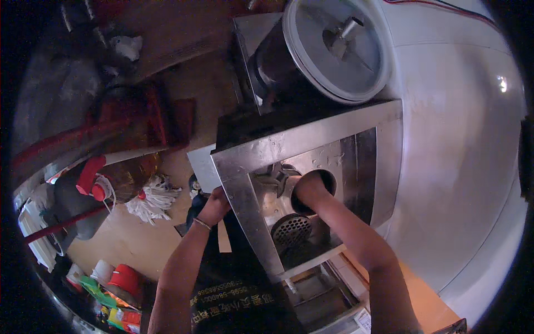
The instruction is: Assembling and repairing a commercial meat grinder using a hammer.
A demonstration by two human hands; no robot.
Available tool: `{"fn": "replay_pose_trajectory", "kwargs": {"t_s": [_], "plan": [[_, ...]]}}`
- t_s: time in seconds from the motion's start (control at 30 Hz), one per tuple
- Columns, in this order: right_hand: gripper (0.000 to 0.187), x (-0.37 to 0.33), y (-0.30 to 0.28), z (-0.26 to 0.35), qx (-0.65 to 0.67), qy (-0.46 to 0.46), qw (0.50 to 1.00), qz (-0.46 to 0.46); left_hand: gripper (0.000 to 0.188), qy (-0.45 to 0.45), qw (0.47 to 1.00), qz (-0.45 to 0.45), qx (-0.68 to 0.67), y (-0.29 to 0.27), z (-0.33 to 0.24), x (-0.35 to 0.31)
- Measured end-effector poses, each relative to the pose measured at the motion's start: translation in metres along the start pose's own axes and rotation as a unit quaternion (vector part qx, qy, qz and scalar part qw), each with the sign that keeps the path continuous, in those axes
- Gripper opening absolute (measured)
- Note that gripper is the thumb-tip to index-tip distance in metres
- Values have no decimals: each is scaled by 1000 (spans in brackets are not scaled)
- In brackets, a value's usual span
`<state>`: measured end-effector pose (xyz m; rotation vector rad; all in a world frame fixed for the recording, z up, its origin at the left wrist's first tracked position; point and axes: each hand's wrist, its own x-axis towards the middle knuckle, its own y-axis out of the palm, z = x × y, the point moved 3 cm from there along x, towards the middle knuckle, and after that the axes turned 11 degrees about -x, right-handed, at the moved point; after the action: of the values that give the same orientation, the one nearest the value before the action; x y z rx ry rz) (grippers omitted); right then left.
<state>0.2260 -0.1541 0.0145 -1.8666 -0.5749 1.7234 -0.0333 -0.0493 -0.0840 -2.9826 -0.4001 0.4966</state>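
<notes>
My right hand [312, 191] reaches into the dark round mouth of a metal cylinder [328, 179] inside a stainless steel sink-like frame [306, 146]. Its fingers are hidden in there, so what they touch cannot be seen. Beside the cylinder, toward me, sits a round perforated metal disc [292, 230]. A metal fitting [273, 177] lies to the left of the cylinder. My left hand [216, 207] rests at the left outer edge of the frame, next to a pale panel [204, 167]. The fingers of that hand are mostly hidden, and a thin bracelet circles the wrist.
A large dark pot with a translucent lid [342, 53] stands beyond the frame. A pale wall [456, 128] borders the right. On the floor at left lie a white mop head [153, 203], a red bucket [123, 283] and a red frame [150, 119]. My dark apron [239, 289] hangs below.
</notes>
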Motion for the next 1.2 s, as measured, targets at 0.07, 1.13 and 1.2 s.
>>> {"fn": "replay_pose_trajectory", "kwargs": {"t_s": [0.07, 1.13, 1.2], "plan": [[19, -14, 22, -13, -95, -25, 994, 42, 28, -78, 970, -3, -231, 9, -39, 25], [25, -10, -21, 6, -89, 9, 986, 143, 21, 70, 996, -57, -20, -18, -59, 26], [25, -11, -17, 4, -97, -1, 978, 185, 21, -177, 883, -21, -434, -14, -59, 33]]}}
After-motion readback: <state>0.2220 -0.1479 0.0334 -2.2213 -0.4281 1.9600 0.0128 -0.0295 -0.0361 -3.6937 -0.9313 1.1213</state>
